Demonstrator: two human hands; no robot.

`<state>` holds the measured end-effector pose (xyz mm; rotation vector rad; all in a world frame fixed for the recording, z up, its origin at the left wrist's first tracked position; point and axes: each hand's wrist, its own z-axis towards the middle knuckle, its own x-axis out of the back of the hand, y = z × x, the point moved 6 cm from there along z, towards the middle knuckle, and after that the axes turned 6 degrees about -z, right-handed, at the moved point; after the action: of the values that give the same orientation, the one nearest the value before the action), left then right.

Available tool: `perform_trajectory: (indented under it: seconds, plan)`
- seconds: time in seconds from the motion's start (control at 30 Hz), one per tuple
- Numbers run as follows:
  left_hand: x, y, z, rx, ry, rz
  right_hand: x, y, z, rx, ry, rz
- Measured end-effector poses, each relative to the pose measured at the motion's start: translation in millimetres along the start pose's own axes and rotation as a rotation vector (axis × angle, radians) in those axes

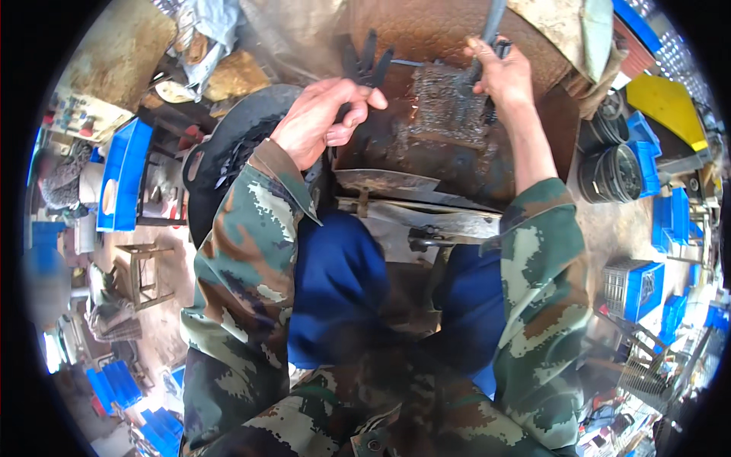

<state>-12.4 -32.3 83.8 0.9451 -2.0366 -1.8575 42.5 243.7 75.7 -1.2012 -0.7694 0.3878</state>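
My left hand (324,118) grips the dark handle of a tool whose black pronged end (367,59) sticks up past my fingers, near the left edge of a rusty metal work block (426,145). My right hand (502,72) is closed around a grey metal rod (491,23) that stands over a rough, pitted metal piece (445,103) on the block. A few small sparks show at that piece's left edge. Both sleeves are camouflage; my knees in blue trousers (343,282) are below the block.
A wide black basin (228,145) sits left of the block. Blue plastic crates (122,175) stand at left, more crates (636,286) and black buckets (613,171) at right. A small wooden stool (141,270) is on the dirt floor at left.
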Motion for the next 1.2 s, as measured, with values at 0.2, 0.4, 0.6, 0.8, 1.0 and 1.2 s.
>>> perform_trajectory:
  seconds: [0.2, 0.4, 0.6, 0.8, 1.0, 1.2]
  plan:
    - [-62, 19, 56, -0.088, -0.014, 0.105, 5, -1, 0, -0.004, 0.009, 0.011]
    - [-58, -10, 88, -0.084, 0.106, -0.302, -15, -5, -3, 0.004, -0.036, 0.014]
    - [-76, -34, 95, -0.134, 0.095, -0.307, 14, 1, 5, 0.002, -0.001, -0.055]
    - [-72, -24, 97, -0.398, 0.066, -0.313, 4, -1, 2, 0.038, -0.070, -0.053]
    - [-77, -14, 95, -0.447, 0.117, -0.144, 10, -3, 2, 0.031, -0.062, 0.003]
    - [-69, -20, 89, -0.335, 0.177, 0.046, 4, 2, 1, 0.061, -0.096, -0.031]
